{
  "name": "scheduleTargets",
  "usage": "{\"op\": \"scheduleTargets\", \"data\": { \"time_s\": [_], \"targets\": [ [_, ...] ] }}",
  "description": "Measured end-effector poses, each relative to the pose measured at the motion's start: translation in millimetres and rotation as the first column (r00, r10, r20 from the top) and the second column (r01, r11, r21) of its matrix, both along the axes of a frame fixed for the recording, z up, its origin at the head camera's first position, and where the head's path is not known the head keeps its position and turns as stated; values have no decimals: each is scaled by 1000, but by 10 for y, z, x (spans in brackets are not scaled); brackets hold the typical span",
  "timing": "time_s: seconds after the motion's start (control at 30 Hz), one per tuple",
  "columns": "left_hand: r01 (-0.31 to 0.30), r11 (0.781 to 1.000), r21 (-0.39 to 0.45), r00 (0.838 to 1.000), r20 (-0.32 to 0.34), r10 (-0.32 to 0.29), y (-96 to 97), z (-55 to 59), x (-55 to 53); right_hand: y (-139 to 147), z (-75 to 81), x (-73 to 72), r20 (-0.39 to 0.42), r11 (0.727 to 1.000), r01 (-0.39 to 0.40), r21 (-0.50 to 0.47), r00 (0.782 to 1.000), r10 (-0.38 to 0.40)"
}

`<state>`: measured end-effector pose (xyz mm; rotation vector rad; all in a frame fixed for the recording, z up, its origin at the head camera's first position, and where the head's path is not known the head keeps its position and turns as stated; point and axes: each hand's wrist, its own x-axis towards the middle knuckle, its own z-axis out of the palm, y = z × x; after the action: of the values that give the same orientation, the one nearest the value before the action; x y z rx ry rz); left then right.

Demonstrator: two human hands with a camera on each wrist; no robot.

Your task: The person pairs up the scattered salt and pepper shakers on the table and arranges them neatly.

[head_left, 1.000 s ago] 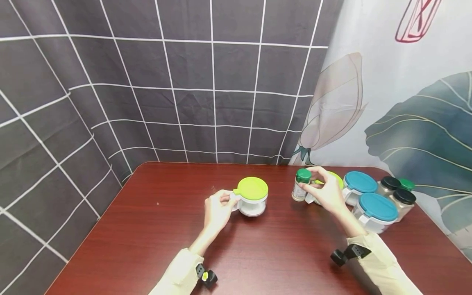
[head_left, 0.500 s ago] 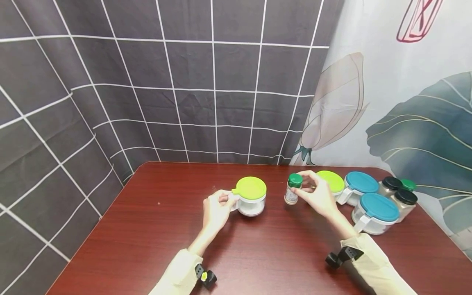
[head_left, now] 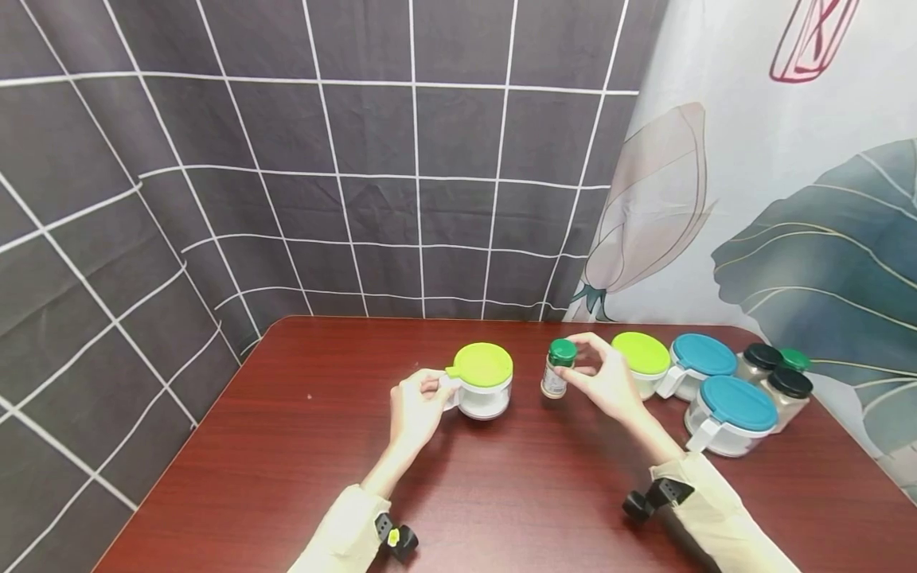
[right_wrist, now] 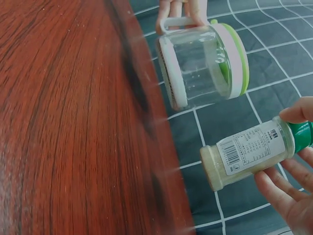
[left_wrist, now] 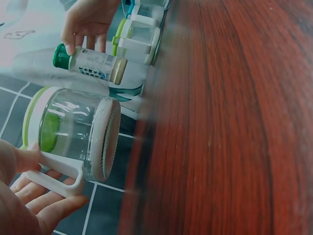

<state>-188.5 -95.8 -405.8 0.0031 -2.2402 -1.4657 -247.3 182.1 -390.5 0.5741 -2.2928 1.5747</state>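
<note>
Jar (head_left: 482, 386): appears just off the table (head_left: 494, 501). Left hand (head_left: 415, 407) at its 9 o'clock, pinching the white handle (left_wrist: 63, 162). Bottle (head_left: 556, 371): jar's 3 o'clock, apart; right hand (head_left: 607, 380) pinches it near the green cap (right_wrist: 301, 134), thumb opposite fingers, forearm in from 5 o'clock. Est. handling: jar stiff, slick, probably breakable, so best held by the handle; bottle light, rigid, smooth, best gripped below the cap.
</note>
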Motion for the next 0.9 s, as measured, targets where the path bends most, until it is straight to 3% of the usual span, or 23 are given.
{"op": "scheduleTargets", "data": {
  "time_s": [0.9],
  "targets": [
    [-53, 999, -6, 998, 16, 53, -170, 9, -49, -350, -21, -82, 80, 999, -36, -20, 996, 38]
  ]
}}
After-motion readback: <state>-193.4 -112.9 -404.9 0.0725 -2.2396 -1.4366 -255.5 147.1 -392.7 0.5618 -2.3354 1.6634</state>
